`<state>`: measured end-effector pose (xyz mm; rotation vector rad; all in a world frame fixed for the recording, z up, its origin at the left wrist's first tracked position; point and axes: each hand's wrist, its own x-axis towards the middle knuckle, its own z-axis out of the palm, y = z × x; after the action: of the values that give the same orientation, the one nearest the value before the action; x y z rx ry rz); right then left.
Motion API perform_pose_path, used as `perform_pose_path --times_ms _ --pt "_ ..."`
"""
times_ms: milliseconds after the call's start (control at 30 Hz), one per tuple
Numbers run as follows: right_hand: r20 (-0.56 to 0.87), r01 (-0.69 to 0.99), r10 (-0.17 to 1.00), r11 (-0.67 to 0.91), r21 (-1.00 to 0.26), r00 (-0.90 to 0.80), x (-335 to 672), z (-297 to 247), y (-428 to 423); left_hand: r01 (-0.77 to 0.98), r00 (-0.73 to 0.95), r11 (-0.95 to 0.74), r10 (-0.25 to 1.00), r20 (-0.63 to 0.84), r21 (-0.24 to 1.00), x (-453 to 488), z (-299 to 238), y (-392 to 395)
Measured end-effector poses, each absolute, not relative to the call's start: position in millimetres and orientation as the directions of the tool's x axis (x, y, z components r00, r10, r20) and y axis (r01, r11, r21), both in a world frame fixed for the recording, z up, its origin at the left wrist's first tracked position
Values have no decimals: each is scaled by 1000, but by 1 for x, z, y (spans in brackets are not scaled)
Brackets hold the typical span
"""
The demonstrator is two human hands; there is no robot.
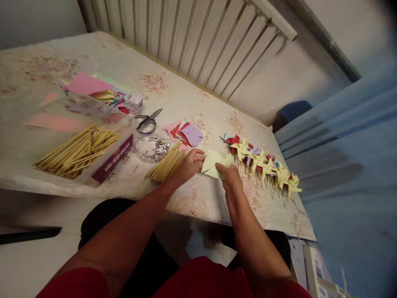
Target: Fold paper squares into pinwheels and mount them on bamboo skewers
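Note:
A pale yellow-green paper square (214, 162), partly folded, lies on the table between my hands. My left hand (190, 164) pinches its left edge with fingers closed on the paper. From the near side my right hand (230, 175) pinches the same sheet. A loose bundle of wooden sticks (165, 164) lies just left of my left hand. A row of finished paper pinwheels (266, 163) on sticks stretches to the right of the sheet.
A stack of cut coloured squares (187, 134) sits behind the hands, with scissors (148, 121) and a clear dish of pins (152, 145) to its left. A plastic tub of sticks (77, 151), coloured paper sheets (89, 85) and a small box (135, 101) are further left. A railing (198, 37) stands behind the table.

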<state>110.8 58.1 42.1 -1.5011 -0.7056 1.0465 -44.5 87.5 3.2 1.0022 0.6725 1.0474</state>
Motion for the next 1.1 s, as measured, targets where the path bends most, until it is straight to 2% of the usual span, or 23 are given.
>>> perform_pose_path --times_ms 200,400,633,900,1100 --pt "-218 -154 876 -166 -974 431 117 48 57 -287 464 40 880 102 957 -49 11 84" --pt "-232 -170 890 -178 -969 393 117 55 55 -124 520 -69 845 124 990 -55 19 80" --pt "-223 -140 897 -183 -973 381 114 55 54 -172 470 -45 874 122 984 -53 17 82" --pt "-187 -62 915 -176 -982 358 109 53 52 -153 459 -118 871 177 981 -54 18 83" --pt "-221 -63 926 -212 -975 307 105 54 49 -172 419 -102 893 166 980 -50 12 84"
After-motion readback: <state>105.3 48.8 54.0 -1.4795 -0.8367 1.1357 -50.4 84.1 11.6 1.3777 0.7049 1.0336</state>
